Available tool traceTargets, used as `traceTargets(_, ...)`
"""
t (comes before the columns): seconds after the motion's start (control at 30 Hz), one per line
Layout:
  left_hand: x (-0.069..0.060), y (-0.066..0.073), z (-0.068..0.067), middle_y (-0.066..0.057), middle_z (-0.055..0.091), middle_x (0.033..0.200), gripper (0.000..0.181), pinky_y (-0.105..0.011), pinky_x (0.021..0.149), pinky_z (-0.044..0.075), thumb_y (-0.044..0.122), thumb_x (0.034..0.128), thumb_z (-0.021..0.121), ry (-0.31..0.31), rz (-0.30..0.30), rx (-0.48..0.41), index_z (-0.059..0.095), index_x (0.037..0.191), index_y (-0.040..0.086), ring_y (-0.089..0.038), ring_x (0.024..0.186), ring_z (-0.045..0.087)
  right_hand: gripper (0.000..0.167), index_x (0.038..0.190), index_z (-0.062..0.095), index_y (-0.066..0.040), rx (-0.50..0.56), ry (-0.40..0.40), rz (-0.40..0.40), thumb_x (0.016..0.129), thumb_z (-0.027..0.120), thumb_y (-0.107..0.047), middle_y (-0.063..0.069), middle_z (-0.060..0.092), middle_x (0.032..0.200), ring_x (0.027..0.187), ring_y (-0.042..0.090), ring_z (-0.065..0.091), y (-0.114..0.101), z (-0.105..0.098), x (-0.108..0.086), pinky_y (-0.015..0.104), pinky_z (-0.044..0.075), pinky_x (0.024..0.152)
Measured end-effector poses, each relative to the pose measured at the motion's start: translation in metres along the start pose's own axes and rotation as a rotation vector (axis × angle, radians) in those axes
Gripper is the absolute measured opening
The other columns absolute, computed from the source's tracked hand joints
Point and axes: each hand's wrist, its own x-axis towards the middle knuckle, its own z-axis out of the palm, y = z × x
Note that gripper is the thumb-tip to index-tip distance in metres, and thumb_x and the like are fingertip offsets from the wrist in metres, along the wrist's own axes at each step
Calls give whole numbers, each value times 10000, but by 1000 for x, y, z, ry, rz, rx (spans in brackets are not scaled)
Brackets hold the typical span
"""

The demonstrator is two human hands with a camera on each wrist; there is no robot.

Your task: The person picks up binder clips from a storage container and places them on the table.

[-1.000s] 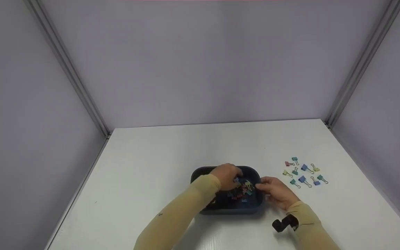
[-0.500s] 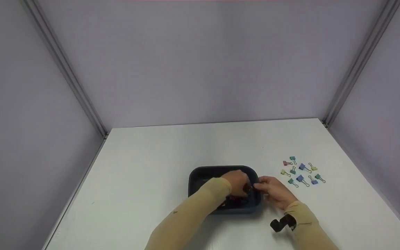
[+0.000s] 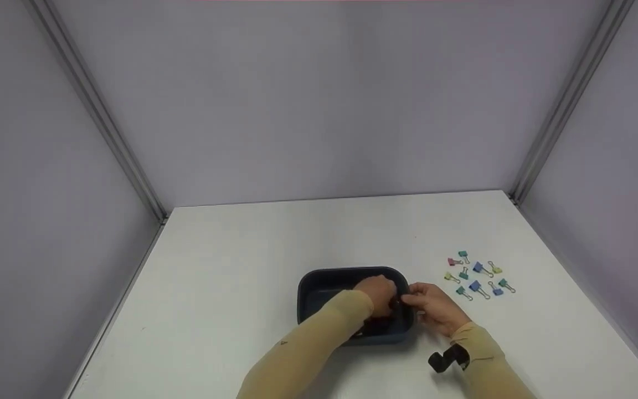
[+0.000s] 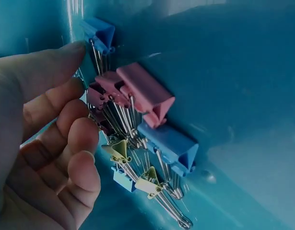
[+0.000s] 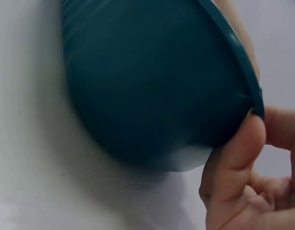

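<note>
A dark blue-green plastic tray [image 3: 313, 282] stands on the white table, its left part bare inside. Down in its right end is my left hand [image 3: 377, 293], which hides most of the contents from the head view. The left wrist view shows this hand's loosely curled fingers [image 4: 82, 134] beside a heap of binder clips: a pink binder clip [image 4: 146, 88], a blue binder clip [image 4: 171, 146], yellow ones and others. Fingertips touch or nearly touch the heap; no clip is plainly gripped. My right hand [image 3: 435, 307] pinches the tray's right rim [image 5: 241, 57] between thumb and fingers.
To the right of the tray, several loose binder clips [image 3: 477, 286] in blue, green, yellow and red lie spread on the white table [image 3: 230, 249]. Grey panels [image 3: 319, 100] enclose the table at the back and sides. A black wrist camera [image 3: 447, 357] sits on the right sleeve.
My left hand has moved right and deeper into the tray's right end, covering clips visible a second ago. The right hand keeps its pinch on the rim. The whole view has shifted slightly.
</note>
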Motion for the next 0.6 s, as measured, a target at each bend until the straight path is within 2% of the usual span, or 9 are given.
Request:
traceTargets(0.17,-2,-1,-2,82,649,764,113,-225,678,490,268,815,773,-39,15,-45,725,877,186,-74,660,558,323,1095,553,28,-23,27,1,873,695,-159,104,611,1002,873,220,560,0,0,-1,320,483,688)
traceTargets(0.3,-1,-3,-3,75,636,755,159,-227,665,485,298,805,776,-41,-9,-66,716,890,179,-89,650,558,344,1116,546,39,-26,42,8,873,691,-157,133,594,1039,905,248,548,-1,0,-1,334,483,710)
traceTargets(0.43,-1,-2,-3,61,638,739,197,-236,661,494,322,806,766,-35,-52,-51,720,914,163,-98,630,556,351,1118,547,38,-41,43,7,871,694,-163,124,588,1036,904,245,540,-1,0,-1,330,475,706)
traceTargets(0.6,-2,2,-2,48,662,772,251,-251,675,505,347,814,760,-66,-53,-3,725,978,161,-94,639,560,340,1124,554,44,-58,39,7,879,682,-154,118,594,1029,884,231,537,-1,1,0,316,459,682)
